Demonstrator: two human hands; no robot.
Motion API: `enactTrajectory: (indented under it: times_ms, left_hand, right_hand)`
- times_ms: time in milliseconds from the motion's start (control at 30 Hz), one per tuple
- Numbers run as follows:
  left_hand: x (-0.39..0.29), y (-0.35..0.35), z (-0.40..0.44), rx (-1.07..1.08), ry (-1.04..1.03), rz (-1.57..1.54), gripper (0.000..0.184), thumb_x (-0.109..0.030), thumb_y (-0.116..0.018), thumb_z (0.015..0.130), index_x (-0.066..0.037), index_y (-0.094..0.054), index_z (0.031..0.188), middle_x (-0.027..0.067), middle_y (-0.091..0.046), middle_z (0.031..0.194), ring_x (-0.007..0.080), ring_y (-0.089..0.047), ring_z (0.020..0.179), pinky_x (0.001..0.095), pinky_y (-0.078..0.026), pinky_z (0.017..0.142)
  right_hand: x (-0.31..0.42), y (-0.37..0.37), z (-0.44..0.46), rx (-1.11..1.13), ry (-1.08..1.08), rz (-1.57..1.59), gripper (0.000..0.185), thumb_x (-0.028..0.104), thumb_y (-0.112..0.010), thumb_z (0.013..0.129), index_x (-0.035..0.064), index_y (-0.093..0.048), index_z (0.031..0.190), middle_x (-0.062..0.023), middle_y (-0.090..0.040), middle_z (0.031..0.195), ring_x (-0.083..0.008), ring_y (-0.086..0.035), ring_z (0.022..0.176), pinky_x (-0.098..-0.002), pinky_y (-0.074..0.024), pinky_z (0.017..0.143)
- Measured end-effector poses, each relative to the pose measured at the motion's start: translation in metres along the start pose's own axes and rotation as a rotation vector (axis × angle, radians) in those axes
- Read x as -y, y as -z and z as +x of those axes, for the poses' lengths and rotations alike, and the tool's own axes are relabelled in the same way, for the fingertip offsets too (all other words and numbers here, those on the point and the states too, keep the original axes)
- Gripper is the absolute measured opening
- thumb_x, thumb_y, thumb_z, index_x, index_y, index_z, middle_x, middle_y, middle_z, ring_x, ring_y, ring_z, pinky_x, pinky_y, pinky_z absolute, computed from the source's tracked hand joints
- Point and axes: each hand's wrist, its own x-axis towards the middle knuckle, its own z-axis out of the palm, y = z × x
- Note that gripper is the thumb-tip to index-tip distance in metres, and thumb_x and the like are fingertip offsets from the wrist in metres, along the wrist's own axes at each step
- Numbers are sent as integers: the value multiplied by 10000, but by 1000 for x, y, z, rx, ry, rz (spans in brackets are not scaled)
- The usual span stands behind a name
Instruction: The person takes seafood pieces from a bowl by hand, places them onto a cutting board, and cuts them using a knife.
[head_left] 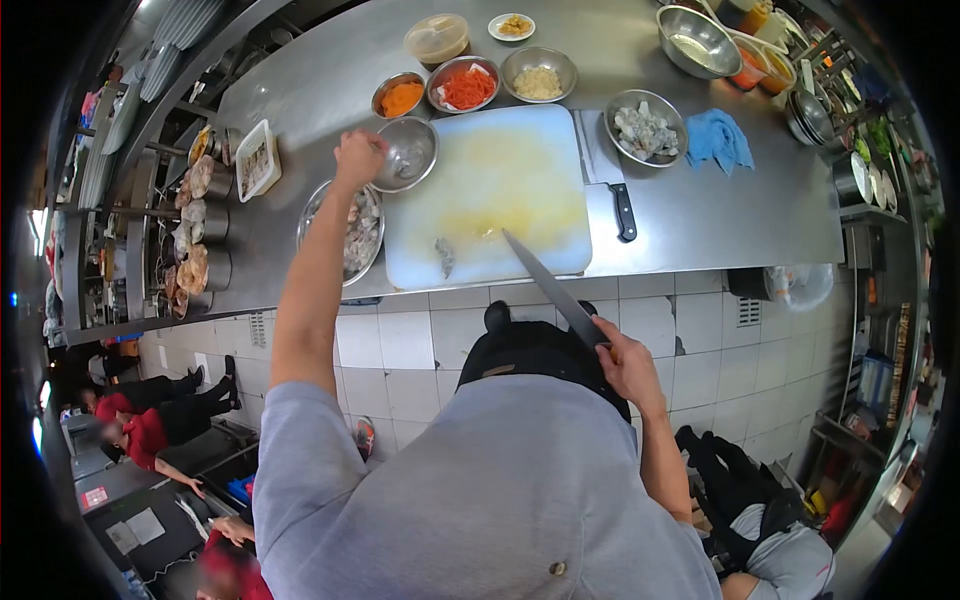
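Observation:
My right hand (632,370) is closed around the handle of a large kitchen knife (548,283), its tip over the front of a white cutting board (487,160). One grey raw shrimp (445,258) lies at the board's front left. My left hand (360,158) has its fingers curled in at the left rim of a small metal bowl (408,160) holding a little grey stuff; what they grip is hidden. Beneath my left forearm, a larger metal bowl (364,235) contains pale, shrimp-like pieces.
Behind the board stand bowls of orange food (402,98), red strips (466,88) and chopped pale bits (538,83). To the right are a cleaver (606,170), a bowl of shrimp (645,130) and a blue cloth (719,140). People in red (145,435) are at lower left.

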Motion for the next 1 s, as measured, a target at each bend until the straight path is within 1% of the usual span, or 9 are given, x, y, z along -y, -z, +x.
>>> enactTrajectory:
  times_ms: [233, 433, 533, 633, 700, 767, 833, 933, 1000]
  left_hand:
    - [-16, 0, -28, -123, -85, 29, 306, -370, -851, 882, -181, -824, 1122, 95, -698, 1290, 338, -545, 1326, 560, -424, 1085]
    - [-35, -2, -31, 128, -77, 403, 374, -328, -842, 884, -106, -779, 1177, 95, -678, 1337, 311, -540, 1341, 568, -446, 1049]
    - [-32, 3, -37, -96, -48, 180, 294, -309, -827, 892, -86, -770, 1076, 117, -669, 1350, 306, -558, 1319, 544, -460, 1046]
    - [-36, -4, -74, -278, -96, -102, 244, -292, -803, 918, -59, -745, 966, 146, -730, 1185, 316, -673, 1124, 478, -524, 926]
    - [-52, -14, -116, -152, 110, -449, 256, -291, -787, 943, -42, -731, 966, 149, -744, 942, 327, -709, 851, 434, -550, 775]
    - [-56, -53, -159, -102, 181, -443, 293, -307, -793, 946, -26, -711, 948, 129, -691, 751, 298, -676, 697, 422, -545, 681]
    - [-79, -73, -195, 32, 245, -485, 328, -313, -848, 905, -22, -698, 930, 125, -708, 812, 254, -670, 718, 418, -554, 696]
    - [-107, -77, -217, 6, 230, -472, 355, -282, -900, 854, -9, -679, 910, 114, -732, 870, 219, -679, 746, 392, -559, 699]
    - [-100, -78, -216, 61, 217, -645, 243, -136, -857, 887, 7, -722, 1029, 95, -760, 936, 186, -692, 807, 348, -573, 762]
  right_hand:
    - [5, 0, 8, 54, -19, 1, 521, 71, -706, 984, 168, -605, 1486, -248, -747, 920, -441, -719, 820, -479, -562, 768]
    - [2, 3, 14, 56, 17, -22, 508, 70, -703, 988, 164, -605, 1478, -260, -754, 952, -462, -729, 872, -491, -565, 798]
    - [2, 3, 14, 60, -11, -20, 505, 72, -703, 989, 166, -606, 1475, -256, -757, 954, -456, -731, 862, -485, -566, 794]
    - [-4, 1, 12, 52, -15, 10, 506, 70, -700, 990, 169, -607, 1477, -254, -757, 950, -451, -733, 854, -476, -568, 790]
    - [-6, -1, 12, 42, -16, 35, 509, 66, -698, 989, 168, -605, 1479, -253, -756, 946, -447, -736, 854, -472, -569, 789]
    - [-7, -4, 11, 47, -37, 57, 514, 65, -699, 988, 166, -602, 1482, -253, -756, 950, -445, -738, 865, -470, -570, 796]
    - [-10, -8, 11, 42, -40, 73, 520, 66, -701, 986, 164, -598, 1486, -253, -755, 955, -443, -740, 874, -468, -570, 803]
    - [-15, -9, 14, 49, -11, 66, 530, 70, -707, 984, 164, -593, 1493, -254, -756, 966, -442, -740, 882, -468, -571, 811]
    - [-13, -4, 18, 74, 0, 40, 534, 72, -709, 984, 167, -590, 1496, -254, -758, 975, -444, -738, 883, -467, -571, 814]
